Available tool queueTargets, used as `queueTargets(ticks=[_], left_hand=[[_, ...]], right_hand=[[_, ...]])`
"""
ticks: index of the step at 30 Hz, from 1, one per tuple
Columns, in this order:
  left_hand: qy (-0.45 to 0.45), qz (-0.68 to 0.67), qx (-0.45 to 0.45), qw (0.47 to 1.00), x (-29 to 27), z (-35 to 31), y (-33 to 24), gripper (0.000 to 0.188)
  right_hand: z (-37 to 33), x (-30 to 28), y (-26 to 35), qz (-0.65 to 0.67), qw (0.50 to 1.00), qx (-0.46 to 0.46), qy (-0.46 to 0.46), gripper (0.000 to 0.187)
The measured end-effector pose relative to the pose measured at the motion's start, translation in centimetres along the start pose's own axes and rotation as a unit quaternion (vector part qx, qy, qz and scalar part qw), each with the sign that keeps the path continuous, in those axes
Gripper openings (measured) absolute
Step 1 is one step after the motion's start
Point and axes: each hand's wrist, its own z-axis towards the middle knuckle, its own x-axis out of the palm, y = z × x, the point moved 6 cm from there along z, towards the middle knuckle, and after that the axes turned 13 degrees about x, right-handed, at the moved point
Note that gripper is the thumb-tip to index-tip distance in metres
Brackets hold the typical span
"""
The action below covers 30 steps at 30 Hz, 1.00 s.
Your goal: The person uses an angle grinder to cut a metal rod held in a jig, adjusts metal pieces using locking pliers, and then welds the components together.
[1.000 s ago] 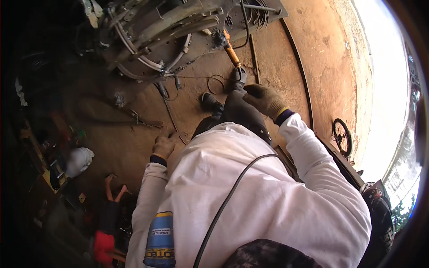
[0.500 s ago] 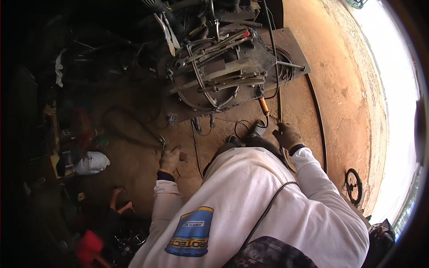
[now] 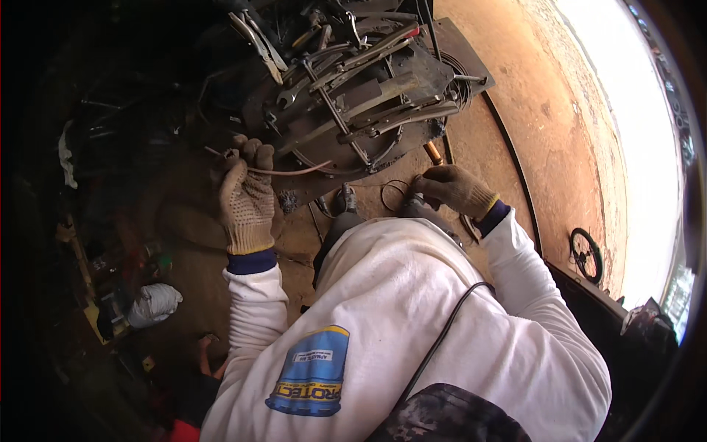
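Note:
My left hand (image 3: 249,193), in a tan knitted work glove, is raised beside the metal workbench (image 3: 401,151). Its fingers are closed on a thin, slightly bent reddish metal rod (image 3: 294,172), whose long end points right over the bench edge. My gloved right hand (image 3: 455,188) is low in front of the bench, fingers curled. Just above it is an orange-brown handle (image 3: 434,152). A thin black cable (image 3: 384,193) loops beside its fingertips. Whatever lies inside the right fingers is hidden.
Long-handled clamps (image 3: 383,59), locking pliers (image 3: 258,46) and an open-end wrench (image 3: 287,96) crowd the bench. A wire coil (image 3: 460,81) lies at its right. A thick black hose (image 3: 508,147) crosses the dirt floor. A bicycle wheel (image 3: 585,255) stands far right. Someone's arm (image 3: 205,357) shows lower left.
My left hand has risen toward the bench, and the reddish rod now shows clearly in it. My right hand has moved up and left, close under the orange-brown handle. The view has shifted slightly.

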Motion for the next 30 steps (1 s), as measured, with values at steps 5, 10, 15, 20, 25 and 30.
queueTargets(ticks=[5, 10, 15, 20, 25, 30], left_hand=[[-0.043, -0.106, -0.128, 0.985, -0.3, 0.8, 4.7, 0.027], [-0.017, -0.073, -0.195, 0.978, -0.8, -0.4, 6.1, 0.025], [-0.089, 0.094, -0.248, 0.960, -2.7, -1.1, 5.4, 0.021], [-0.075, 0.146, -0.223, 0.961, -2.2, -0.8, 5.3, 0.021], [-0.075, 0.206, -0.164, 0.962, -1.2, -0.6, 5.2, 0.024], [-0.101, 0.262, -0.246, 0.928, -2.8, -0.5, 5.8, 0.020]], right_hand=[[-0.4, 8.9, 6.0, 0.206, 0.975, 0.014, 0.086, 0.041], [2.2, 14.4, 6.3, 0.528, 0.838, -0.022, 0.139, 0.032], [5.2, 16.7, 5.6, 0.683, 0.718, -0.032, 0.129, 0.018], [6.3, 17.4, 5.4, 0.735, 0.660, -0.068, 0.139, 0.021], [6.2, 17.5, 6.1, 0.731, 0.664, -0.117, 0.107, 0.023], [6.5, 17.5, 6.2, 0.741, 0.631, -0.166, 0.159, 0.025]])
